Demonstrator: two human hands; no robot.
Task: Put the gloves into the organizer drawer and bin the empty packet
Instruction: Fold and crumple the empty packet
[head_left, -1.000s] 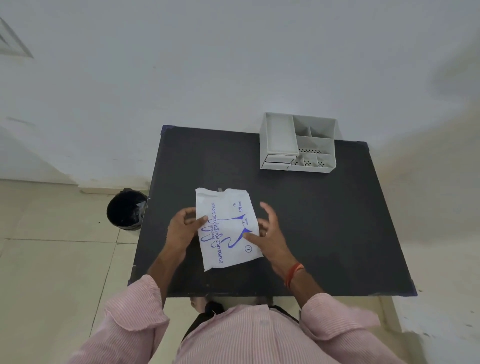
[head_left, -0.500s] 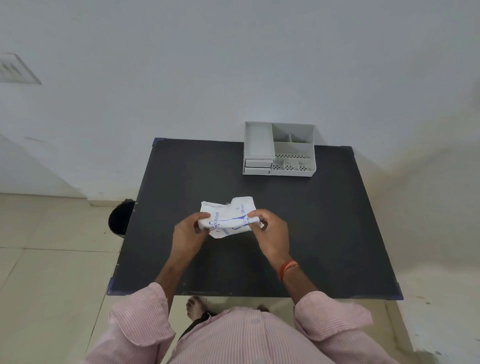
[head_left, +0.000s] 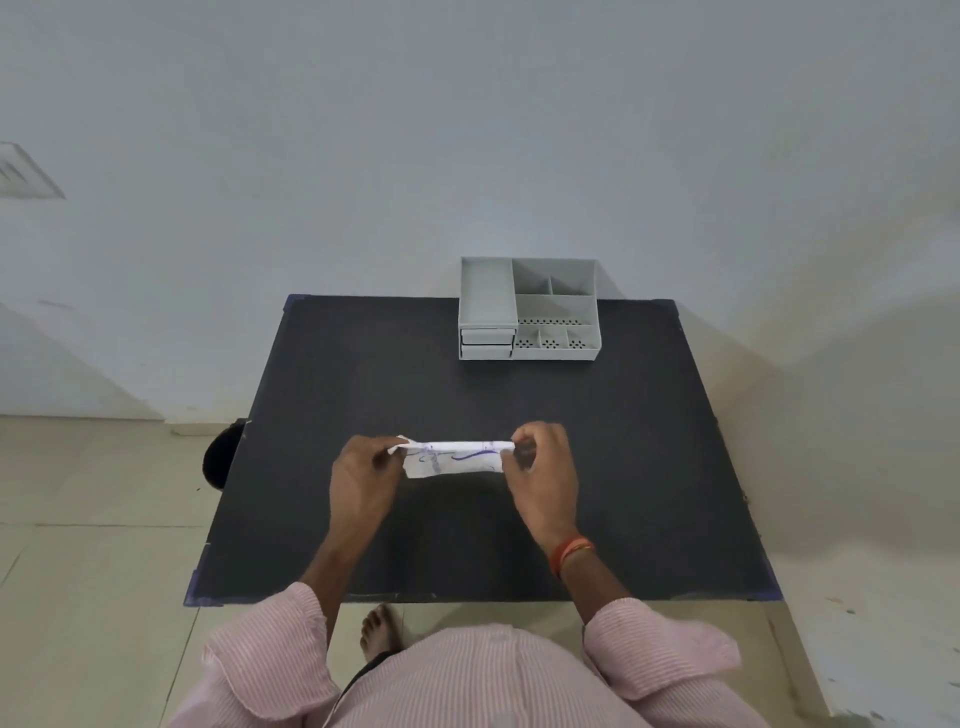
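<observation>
The white glove packet (head_left: 457, 459) with blue print is stretched level between my hands, lifted above the middle of the black table (head_left: 649, 467). My left hand (head_left: 363, 475) pinches its left end. My right hand (head_left: 543, 475) pinches its right end. The grey organizer (head_left: 529, 309) stands at the table's far edge, right of centre, with two shut drawers (head_left: 487, 344) stacked on its front left. The black bin (head_left: 221, 457) sits on the floor left of the table, mostly hidden by the table's edge.
A white wall runs right behind the table. Tiled floor lies to the left and right. My bare foot (head_left: 382, 629) shows below the table's near edge. The organizer's top has several open compartments.
The packet lay flat on the table a second ago. Both hands took it up by its ends, and it now hangs stretched out between them. The camera view has tilted up.
</observation>
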